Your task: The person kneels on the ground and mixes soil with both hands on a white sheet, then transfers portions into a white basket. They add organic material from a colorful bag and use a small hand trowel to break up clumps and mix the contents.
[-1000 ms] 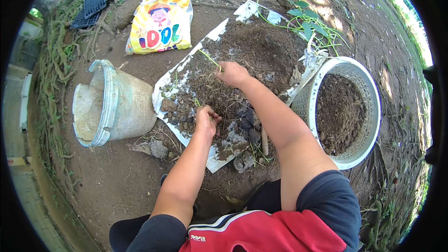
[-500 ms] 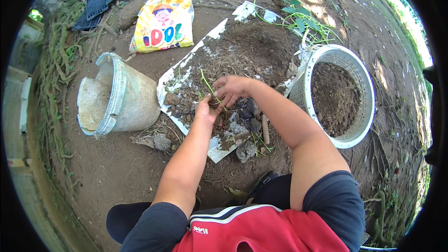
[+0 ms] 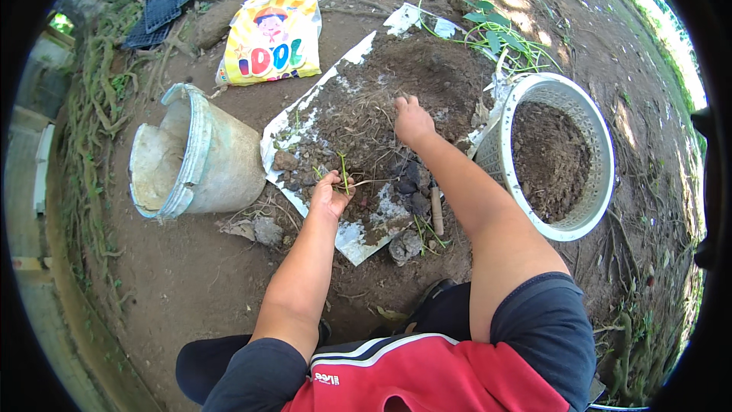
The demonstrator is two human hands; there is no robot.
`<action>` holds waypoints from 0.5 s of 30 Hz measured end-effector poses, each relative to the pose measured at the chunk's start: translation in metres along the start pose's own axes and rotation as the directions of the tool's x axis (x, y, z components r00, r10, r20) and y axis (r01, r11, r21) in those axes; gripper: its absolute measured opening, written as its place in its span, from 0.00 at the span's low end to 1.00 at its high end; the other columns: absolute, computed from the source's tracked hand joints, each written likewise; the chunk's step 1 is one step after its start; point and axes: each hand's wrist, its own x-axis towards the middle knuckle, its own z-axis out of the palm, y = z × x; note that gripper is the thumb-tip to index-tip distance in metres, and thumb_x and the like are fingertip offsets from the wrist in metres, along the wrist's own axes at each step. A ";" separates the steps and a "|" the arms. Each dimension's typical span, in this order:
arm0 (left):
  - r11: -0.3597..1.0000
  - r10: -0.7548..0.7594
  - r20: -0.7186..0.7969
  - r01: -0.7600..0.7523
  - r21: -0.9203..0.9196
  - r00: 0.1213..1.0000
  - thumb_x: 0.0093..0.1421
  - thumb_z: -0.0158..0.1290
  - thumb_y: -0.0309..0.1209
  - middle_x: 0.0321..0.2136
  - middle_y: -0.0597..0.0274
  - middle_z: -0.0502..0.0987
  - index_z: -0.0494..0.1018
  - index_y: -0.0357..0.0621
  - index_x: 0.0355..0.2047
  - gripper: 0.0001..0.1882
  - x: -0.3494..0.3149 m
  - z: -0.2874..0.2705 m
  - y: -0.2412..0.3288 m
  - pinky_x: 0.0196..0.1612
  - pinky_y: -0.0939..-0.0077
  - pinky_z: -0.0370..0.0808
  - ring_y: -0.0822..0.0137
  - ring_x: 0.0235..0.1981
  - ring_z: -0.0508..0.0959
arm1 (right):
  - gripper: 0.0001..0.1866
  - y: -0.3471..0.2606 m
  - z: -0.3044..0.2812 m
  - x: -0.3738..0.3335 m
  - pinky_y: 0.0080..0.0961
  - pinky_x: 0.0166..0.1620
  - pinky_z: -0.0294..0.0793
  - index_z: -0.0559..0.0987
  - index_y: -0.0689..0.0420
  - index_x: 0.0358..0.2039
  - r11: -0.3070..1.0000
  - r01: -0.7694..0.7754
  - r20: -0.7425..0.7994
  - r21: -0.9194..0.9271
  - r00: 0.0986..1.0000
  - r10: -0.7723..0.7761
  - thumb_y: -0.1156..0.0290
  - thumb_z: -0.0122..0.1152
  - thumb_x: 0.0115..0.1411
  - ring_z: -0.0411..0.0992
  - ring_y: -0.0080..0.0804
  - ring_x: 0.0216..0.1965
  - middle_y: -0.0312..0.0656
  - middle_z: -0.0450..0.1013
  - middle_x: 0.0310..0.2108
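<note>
My left hand (image 3: 332,195) is closed on a green plant stem (image 3: 344,169), low over the near left part of a white sheet (image 3: 354,243) spread on the ground. The stem stands roughly upright from the fingers. Farther out, my right hand (image 3: 414,120) is closed above the loose soil (image 3: 438,69) heaped on the sheet; whatever its fingers grip is hidden. Dry fibres and roots (image 3: 370,118) lie in the soil beside it. Between me and the right hand sit dark clods (image 3: 412,183), and a wooden handle (image 3: 436,210) lies next to them.
A worn whitish bucket (image 3: 221,160) lies tipped at the left. To the right stands a white perforated basket (image 3: 602,175) holding soil. Behind are a yellow and white printed bag (image 3: 271,34), dark plastic trays (image 3: 160,11) and cut green vines (image 3: 507,34). A grey lump (image 3: 405,246) rests near my feet.
My hands were together around the green stem. The right hand has moved away, up and to the right over the soil, and closed. The left has dropped slightly with the stem.
</note>
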 end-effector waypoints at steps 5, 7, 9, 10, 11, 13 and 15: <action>0.998 -0.058 0.000 0.058 0.027 0.998 0.51 0.44 0.20 0.32 0.49 0.70 0.64 0.41 0.37 0.11 0.007 -0.013 -0.008 0.33 0.62 0.74 0.53 0.32 0.73 | 0.22 -0.021 0.008 -0.003 0.33 0.30 0.76 0.77 0.60 0.26 0.984 -0.034 0.569 0.173 0.820 -0.072 0.49 0.59 0.53 0.74 0.38 0.23 0.43 0.75 0.22; 0.997 -0.070 -0.004 0.070 0.034 0.998 0.51 0.44 0.20 0.33 0.49 0.70 0.64 0.40 0.37 0.12 0.006 -0.012 -0.013 0.35 0.61 0.75 0.53 0.33 0.73 | 0.30 -0.030 0.034 -0.027 0.25 0.21 0.74 0.77 0.60 0.26 0.968 -0.172 0.747 0.183 0.665 -0.023 0.40 0.59 0.51 0.72 0.28 0.20 0.40 0.73 0.21; 0.992 -0.111 0.052 0.107 0.069 0.992 0.55 0.43 0.25 0.36 0.49 0.71 0.65 0.38 0.41 0.12 0.003 -0.008 -0.016 0.38 0.57 0.75 0.53 0.36 0.73 | 0.24 -0.036 0.060 -0.047 0.30 0.26 0.76 0.77 0.61 0.29 0.980 -0.034 0.762 0.198 0.633 -0.132 0.48 0.61 0.51 0.75 0.31 0.23 0.44 0.75 0.23; 0.990 -0.122 0.052 0.118 0.075 0.991 0.57 0.42 0.27 0.36 0.48 0.71 0.66 0.38 0.41 0.12 0.001 -0.004 -0.017 0.39 0.56 0.75 0.53 0.36 0.73 | 0.21 -0.040 0.070 -0.055 0.30 0.29 0.76 0.78 0.62 0.30 0.969 0.185 0.608 0.162 0.755 -0.246 0.53 0.61 0.51 0.76 0.32 0.24 0.46 0.75 0.24; 0.988 -0.132 0.050 0.127 0.082 0.990 0.59 0.41 0.29 0.37 0.48 0.71 0.66 0.37 0.42 0.12 -0.001 -0.001 -0.016 0.40 0.54 0.75 0.53 0.36 0.73 | 0.18 -0.044 0.078 -0.059 0.30 0.32 0.77 0.78 0.62 0.30 0.926 0.373 0.478 0.058 0.804 -0.354 0.58 0.60 0.51 0.77 0.33 0.26 0.47 0.76 0.25; 0.986 -0.131 0.038 0.126 0.107 0.991 0.61 0.40 0.32 0.40 0.49 0.72 0.68 0.40 0.43 0.13 -0.008 0.006 -0.011 0.42 0.52 0.74 0.53 0.40 0.73 | 0.14 -0.052 0.082 -0.059 0.29 0.34 0.76 0.78 0.61 0.30 0.933 0.339 0.470 0.116 0.809 -0.353 0.62 0.58 0.50 0.77 0.33 0.26 0.47 0.76 0.25; 0.988 -0.103 0.040 0.098 0.118 0.994 0.62 0.40 0.34 0.40 0.51 0.73 0.68 0.41 0.43 0.14 -0.014 0.015 -0.005 0.41 0.51 0.74 0.54 0.41 0.73 | 0.12 -0.057 0.073 -0.056 0.29 0.35 0.76 0.79 0.60 0.29 0.947 0.287 0.511 0.145 0.798 -0.320 0.65 0.58 0.51 0.77 0.33 0.27 0.46 0.77 0.25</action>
